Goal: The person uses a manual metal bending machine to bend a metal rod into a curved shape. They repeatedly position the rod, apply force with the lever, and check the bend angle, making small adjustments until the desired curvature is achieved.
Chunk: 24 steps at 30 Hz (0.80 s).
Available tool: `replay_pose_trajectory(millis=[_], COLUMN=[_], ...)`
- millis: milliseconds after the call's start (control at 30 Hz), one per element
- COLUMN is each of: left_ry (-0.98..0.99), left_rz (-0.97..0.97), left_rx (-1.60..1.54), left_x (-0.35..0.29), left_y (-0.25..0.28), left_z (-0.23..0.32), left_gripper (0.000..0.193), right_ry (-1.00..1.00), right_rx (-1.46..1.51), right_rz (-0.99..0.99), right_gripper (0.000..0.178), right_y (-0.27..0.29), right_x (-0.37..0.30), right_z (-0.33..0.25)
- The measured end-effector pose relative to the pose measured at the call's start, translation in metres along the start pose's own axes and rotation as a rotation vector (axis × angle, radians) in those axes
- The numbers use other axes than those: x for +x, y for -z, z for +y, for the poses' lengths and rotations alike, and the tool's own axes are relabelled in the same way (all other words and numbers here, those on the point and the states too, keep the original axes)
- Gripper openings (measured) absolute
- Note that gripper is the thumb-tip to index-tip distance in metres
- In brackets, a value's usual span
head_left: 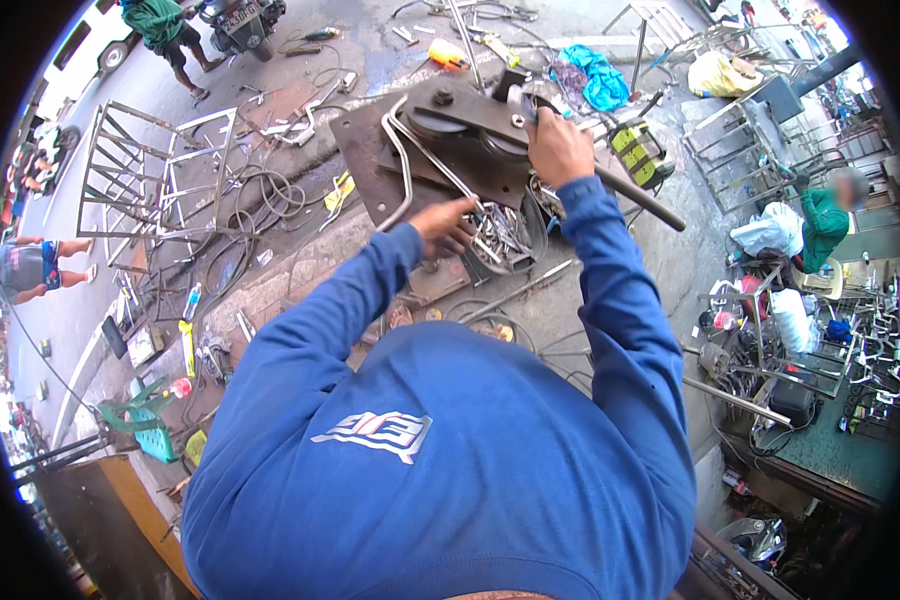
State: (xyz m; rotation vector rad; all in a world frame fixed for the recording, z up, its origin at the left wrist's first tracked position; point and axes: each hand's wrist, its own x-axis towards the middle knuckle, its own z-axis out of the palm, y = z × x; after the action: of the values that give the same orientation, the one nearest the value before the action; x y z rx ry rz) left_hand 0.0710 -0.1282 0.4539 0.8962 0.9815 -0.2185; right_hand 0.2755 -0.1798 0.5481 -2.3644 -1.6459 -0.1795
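In front of me stands a heavy rod bender [370, 160], a rusty steel plate with round dies [445, 118] on top. Across its left side lies a bent metal rod [402, 165], folded into a narrow hook. My left hand [445, 228] is at the plate's near edge, its fingertips closed around the rod's end. My right hand [560, 147] grips a steel fitting [518, 105] on the bender's right side. A dark lever bar [645, 198] sticks out to the right beyond that hand. Below the plate, a tray [505, 235] holds loose bolts and small metal parts.
Welded frames [155, 180] and coiled cables [260, 195] lie left. A green-yellow machine [640, 155] and blue plastic [605, 78] lie right. A person in green [825, 220] sits far right; others stand at the left [40, 265] and top left [160, 30]. A loose pipe [740, 400] points right.
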Motion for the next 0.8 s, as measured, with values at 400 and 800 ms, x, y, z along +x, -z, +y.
replay_pose_trajectory(millis=[400, 800], left_ry=[-0.402, -0.702], left_rz=[-0.089, -0.118], left_rx=[-0.361, -0.156], left_x=[0.043, -0.029], left_y=[-0.022, -0.007], left_z=[-0.024, -0.047], left_gripper=[0.027, 0.026], right_ry=[-0.181, -0.286], right_rx=[-0.362, 0.982], right_rz=[-0.339, -0.563], right_gripper=[0.036, 0.029], right_y=[-0.02, -0.049], right_x=[0.092, -0.035], right_z=[-0.037, -0.114])
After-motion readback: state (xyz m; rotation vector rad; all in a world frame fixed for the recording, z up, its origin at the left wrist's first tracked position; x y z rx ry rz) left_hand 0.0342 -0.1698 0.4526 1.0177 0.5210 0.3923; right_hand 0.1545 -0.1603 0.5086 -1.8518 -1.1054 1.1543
